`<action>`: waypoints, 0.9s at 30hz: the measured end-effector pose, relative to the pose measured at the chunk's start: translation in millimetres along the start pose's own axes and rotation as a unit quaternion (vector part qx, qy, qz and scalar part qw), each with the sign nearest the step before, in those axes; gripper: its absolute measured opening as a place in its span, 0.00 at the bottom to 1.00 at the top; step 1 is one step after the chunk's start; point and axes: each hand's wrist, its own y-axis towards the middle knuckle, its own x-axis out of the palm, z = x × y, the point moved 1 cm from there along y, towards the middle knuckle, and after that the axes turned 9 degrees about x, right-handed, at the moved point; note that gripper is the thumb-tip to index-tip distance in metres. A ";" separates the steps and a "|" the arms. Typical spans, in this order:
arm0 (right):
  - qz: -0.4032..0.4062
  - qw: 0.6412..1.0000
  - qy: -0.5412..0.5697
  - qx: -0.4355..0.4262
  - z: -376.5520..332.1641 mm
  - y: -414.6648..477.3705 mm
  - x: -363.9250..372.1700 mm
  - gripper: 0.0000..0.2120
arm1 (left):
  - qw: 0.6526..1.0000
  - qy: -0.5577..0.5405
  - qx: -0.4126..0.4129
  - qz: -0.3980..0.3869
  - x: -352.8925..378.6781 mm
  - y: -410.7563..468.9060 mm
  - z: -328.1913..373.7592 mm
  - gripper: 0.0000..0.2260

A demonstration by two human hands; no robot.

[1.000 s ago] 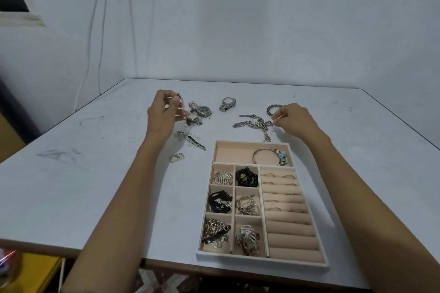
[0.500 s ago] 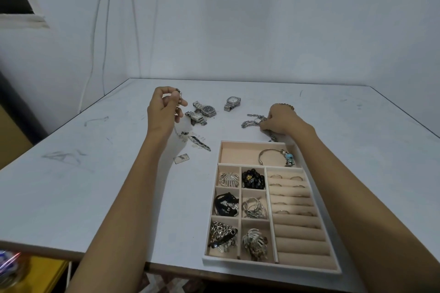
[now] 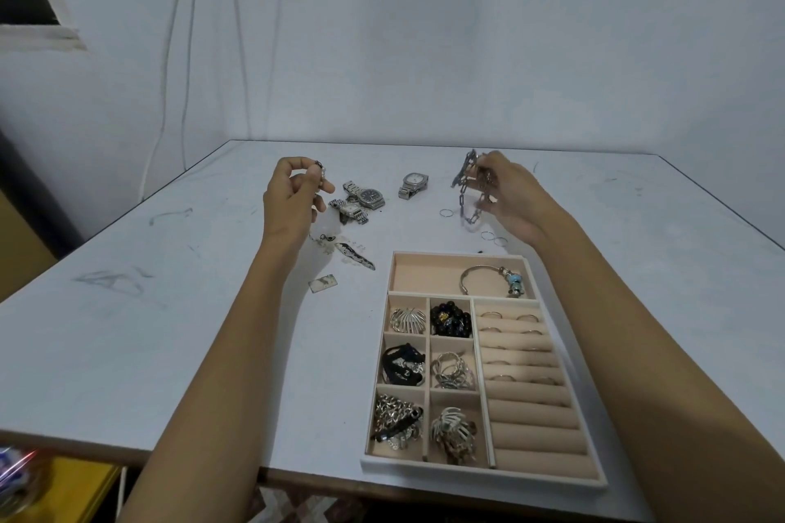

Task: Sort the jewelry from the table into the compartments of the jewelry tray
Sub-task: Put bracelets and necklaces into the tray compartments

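The beige jewelry tray (image 3: 548,478) lies at the table's front right, with a bangle in its top compartment, filled small compartments and rings on its rolls. My right hand (image 3: 516,197) is raised behind the tray and pinches a silver chain (image 3: 465,191) that dangles above the table. My left hand (image 3: 293,193) is lifted to the left, pinching a small beaded piece (image 3: 321,171) between thumb and fingers. Three watches (image 3: 367,197) lie between my hands. Loose thin rings (image 3: 446,213) lie under the chain.
A dark elongated pendant (image 3: 356,256), a small rectangular tag (image 3: 323,283) and tiny bits lie left of the tray. The white table (image 3: 127,335) meets walls behind and to the left. A yellow surface (image 3: 63,488) shows below the front edge.
My right hand has picked the chain up off the table and lifted it. My left hand stays raised with its small piece.
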 end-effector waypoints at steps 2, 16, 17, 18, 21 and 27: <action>-0.024 0.997 0.068 -0.010 -4.2 -2.2 1.3 0.08 | 1.000 0.000 0.000 -0.001 -0.1 -0.4 0.2 0.03; -0.107 0.964 0.238 -0.048 -37.1 -45.1 9.6 0.17 | 1.000 0.013 -0.001 -0.008 1.1 0.9 -4.6 0.02; -0.101 0.966 0.232 -0.048 -37.5 -47.4 8.8 0.18 | 1.000 0.014 0.000 -0.007 1.2 0.9 -4.9 0.02; -0.095 0.968 0.226 -0.049 -37.4 -50.0 7.9 0.18 | 1.000 0.016 0.001 -0.007 1.5 0.9 -5.0 0.02; -0.097 0.970 0.220 -0.041 -33.9 -54.5 4.8 0.19 | 1.000 0.021 0.005 -0.011 2.2 0.9 -4.7 0.02; -0.134 0.957 0.258 -0.011 -22.2 -60.0 5.2 0.18 | 0.999 0.031 0.008 -0.015 2.4 -1.2 -0.4 0.03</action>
